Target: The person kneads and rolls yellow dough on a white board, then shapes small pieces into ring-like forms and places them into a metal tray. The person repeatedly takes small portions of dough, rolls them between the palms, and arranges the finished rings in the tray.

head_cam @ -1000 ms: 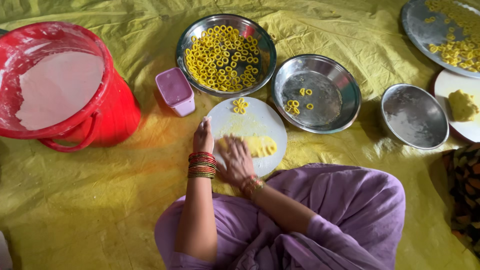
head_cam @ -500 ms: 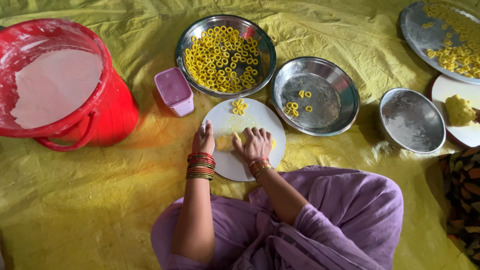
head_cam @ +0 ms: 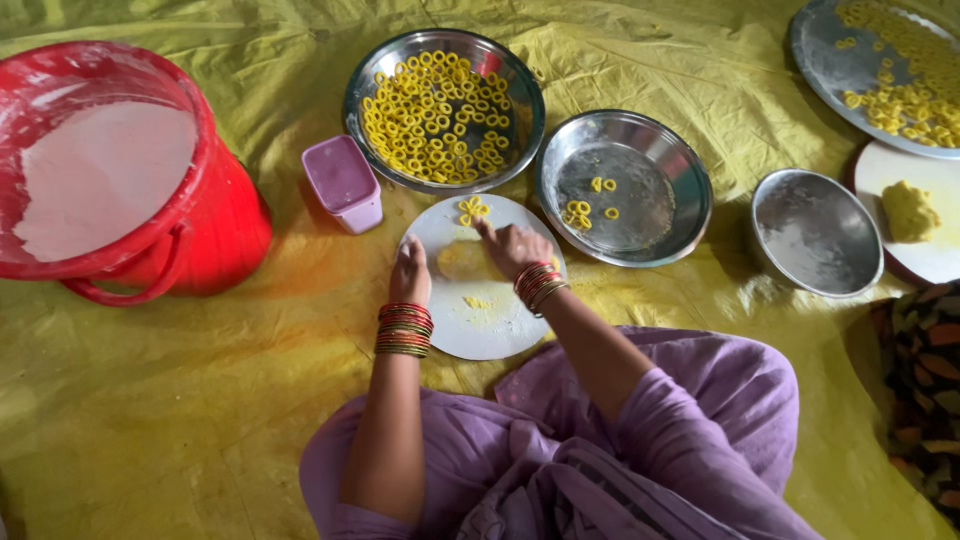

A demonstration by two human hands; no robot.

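- The left hand (head_cam: 411, 272) rests on the left edge of a round white board (head_cam: 490, 335), fingers curled down against it — holding nothing that shows.
- The right hand (head_cam: 512, 247) lies palm-down over a lump of yellow dough (head_cam: 455, 260) near the middle of the board, fingers loosely bent, the forefinger stretched toward a few dough rings (head_cam: 472, 209) at the board's far edge; whether it pinches any dough I cannot tell.
- Both wrists carry red and gold bangles (head_cam: 404, 329).
- The board sits on a yellow sheet (head_cam: 200, 400) spread over the floor.
- Just beyond the board stands a steel bowl (head_cam: 520, 100) full of yellow rings, a small lilac tub (head_cam: 342, 183) to its left.
- A steel plate (head_cam: 680, 170) with a few rings lies off the board's far right edge.
- A red bucket (head_cam: 220, 220) fills the sheet's far left corner.
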